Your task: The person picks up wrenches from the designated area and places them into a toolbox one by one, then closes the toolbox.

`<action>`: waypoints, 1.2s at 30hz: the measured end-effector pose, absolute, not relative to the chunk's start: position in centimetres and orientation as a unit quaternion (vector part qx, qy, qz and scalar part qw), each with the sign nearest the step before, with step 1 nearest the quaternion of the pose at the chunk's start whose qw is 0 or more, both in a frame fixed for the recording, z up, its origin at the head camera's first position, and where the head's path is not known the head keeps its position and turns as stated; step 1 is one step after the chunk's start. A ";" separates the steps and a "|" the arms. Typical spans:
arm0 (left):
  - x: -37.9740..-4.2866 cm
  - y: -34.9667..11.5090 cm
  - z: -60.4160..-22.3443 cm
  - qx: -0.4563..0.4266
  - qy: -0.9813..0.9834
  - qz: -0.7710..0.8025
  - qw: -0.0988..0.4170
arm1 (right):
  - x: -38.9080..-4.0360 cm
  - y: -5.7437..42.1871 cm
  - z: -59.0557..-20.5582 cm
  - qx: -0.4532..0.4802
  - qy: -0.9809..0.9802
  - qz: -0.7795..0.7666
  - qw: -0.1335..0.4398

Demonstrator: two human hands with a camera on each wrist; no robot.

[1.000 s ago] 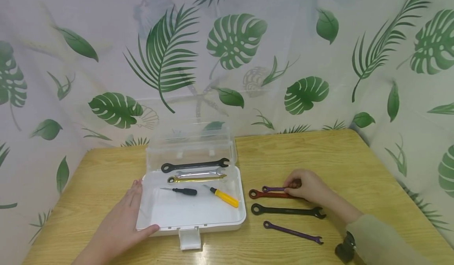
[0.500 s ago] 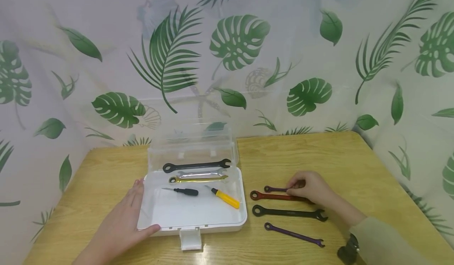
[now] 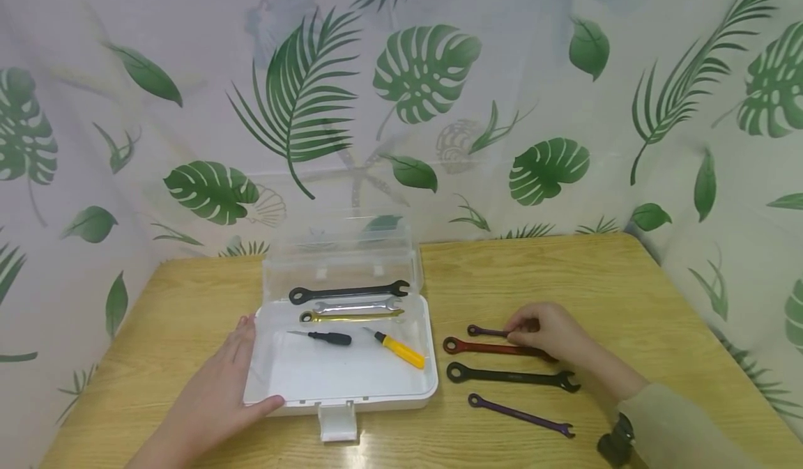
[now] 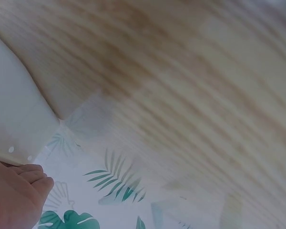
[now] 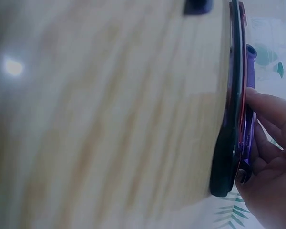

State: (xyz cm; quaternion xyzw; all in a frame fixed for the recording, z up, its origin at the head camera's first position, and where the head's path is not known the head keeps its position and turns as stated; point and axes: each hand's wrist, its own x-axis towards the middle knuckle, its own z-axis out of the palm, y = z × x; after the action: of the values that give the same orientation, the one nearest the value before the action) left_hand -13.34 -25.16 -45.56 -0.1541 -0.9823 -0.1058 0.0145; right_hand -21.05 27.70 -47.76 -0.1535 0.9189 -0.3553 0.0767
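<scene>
My right hand pinches a small purple combination wrench between thumb and fingers; the hand covers its far end in the head view. In the right wrist view the thumb presses on the purple wrench. Just nearer lies a red wrench, its right end partly behind the hand. Below it are a large black wrench and another purple wrench. My left hand rests along the left side of the white toolbox, fingers straight, thumb at the front rim.
The toolbox's transparent lid stands raised at the back. In the box are a black wrench, a silver wrench, a gold wrench, a black-handled screwdriver and a yellow-handled tool. A leaf-patterned cloth hangs behind the wooden table.
The visible end of the pinched purple wrench has shifted slightly away from the red wrench. My left hand keeps its place on the box; the view has shifted a little.
</scene>
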 end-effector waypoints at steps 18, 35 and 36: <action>-13.5 -25.6 -45.6 -0.189 -0.978 -0.082 0.039 | -21.7 26.7 -46.5 -0.144 0.914 -0.372 0.073; -13.4 -25.5 -45.8 -0.186 -0.978 -0.091 0.040 | -22.7 24.2 -44.0 -0.156 0.906 -0.390 0.047; -13.4 -25.5 -45.7 -0.184 -0.978 -0.091 0.040 | -22.8 24.0 -43.7 -0.156 0.905 -0.393 0.047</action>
State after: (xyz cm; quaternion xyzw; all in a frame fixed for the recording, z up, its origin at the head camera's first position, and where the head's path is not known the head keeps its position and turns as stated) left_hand -13.43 -25.53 -45.73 -0.1842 -0.9779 -0.0907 0.0395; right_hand -22.80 23.96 -43.68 -0.1558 0.9048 -0.3934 0.0473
